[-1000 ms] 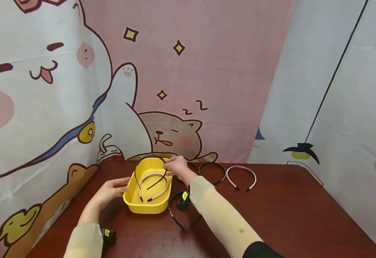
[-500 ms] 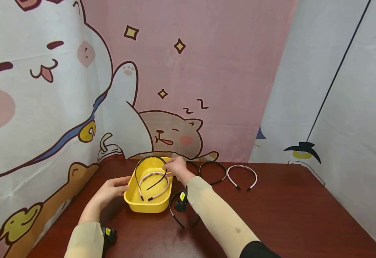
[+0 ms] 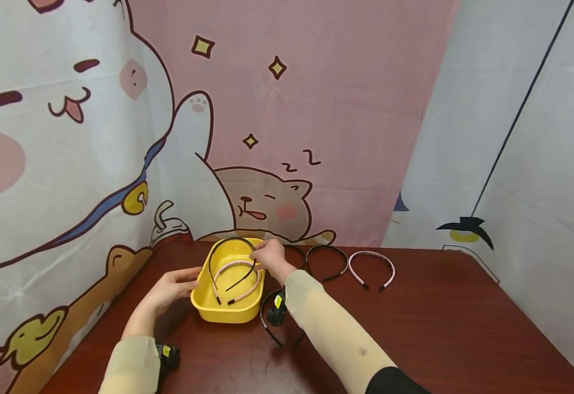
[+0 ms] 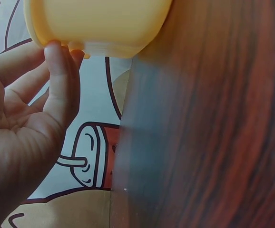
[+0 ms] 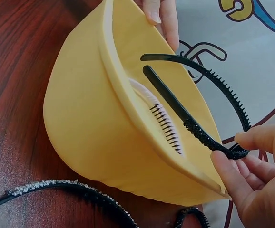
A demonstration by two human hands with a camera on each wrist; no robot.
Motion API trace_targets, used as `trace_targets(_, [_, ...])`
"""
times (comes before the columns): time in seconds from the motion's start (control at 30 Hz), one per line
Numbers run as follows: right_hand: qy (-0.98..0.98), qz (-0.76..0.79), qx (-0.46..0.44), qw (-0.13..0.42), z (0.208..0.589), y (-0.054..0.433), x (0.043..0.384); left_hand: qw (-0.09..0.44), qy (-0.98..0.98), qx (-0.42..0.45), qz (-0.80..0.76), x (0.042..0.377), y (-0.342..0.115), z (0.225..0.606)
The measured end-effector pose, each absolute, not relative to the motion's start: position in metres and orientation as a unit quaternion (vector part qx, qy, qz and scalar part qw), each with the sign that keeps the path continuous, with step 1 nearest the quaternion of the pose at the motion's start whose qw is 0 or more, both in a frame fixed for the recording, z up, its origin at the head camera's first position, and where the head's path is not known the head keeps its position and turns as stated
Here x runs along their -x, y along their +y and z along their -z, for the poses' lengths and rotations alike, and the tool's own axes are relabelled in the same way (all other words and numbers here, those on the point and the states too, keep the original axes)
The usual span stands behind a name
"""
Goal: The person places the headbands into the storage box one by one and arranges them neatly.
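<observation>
My right hand [image 3: 271, 256] pinches a black toothed headband [image 5: 240, 102] between thumb and fingers, over the right rim of a yellow plastic basin [image 3: 227, 316]. One arm of this headband carries dark sparkly stones, and both ends point down into the basin. A pink headband [image 3: 234, 264] with dark tips lies inside, partly behind the black one. At the basin's left side, my left hand [image 3: 166, 290] holds the rim with its fingertips; the left wrist view shows these fingers [image 4: 56, 71] right at the edge.
Right of the basin, a black headband [image 3: 327, 247] and a pink headband [image 3: 371, 253] lie on the dark red table [image 3: 439, 317]. Another black one with clear stones [image 5: 56, 184] lies nearer, partly under my right wrist. A cartoon-printed cloth [image 3: 355, 137] hangs behind the table.
Both hands keep their places at the basin and the headbands stay put. Only the whole view shifts slightly.
</observation>
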State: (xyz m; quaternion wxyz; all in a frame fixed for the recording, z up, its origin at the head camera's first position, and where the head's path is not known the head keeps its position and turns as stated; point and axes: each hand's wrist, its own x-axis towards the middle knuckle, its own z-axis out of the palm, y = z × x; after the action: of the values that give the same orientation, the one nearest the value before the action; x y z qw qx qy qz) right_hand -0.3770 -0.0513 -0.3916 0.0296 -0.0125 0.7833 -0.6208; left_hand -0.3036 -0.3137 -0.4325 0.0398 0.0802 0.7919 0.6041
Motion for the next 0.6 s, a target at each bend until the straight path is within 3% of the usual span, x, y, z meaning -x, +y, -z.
trace_targets(0.6, [0.838,0.544,0.027,0.007,0.3969,-0.0571,0.3785,0.038,0.795,-0.076,-0.601,0.3031,-0.3125,0.4314])
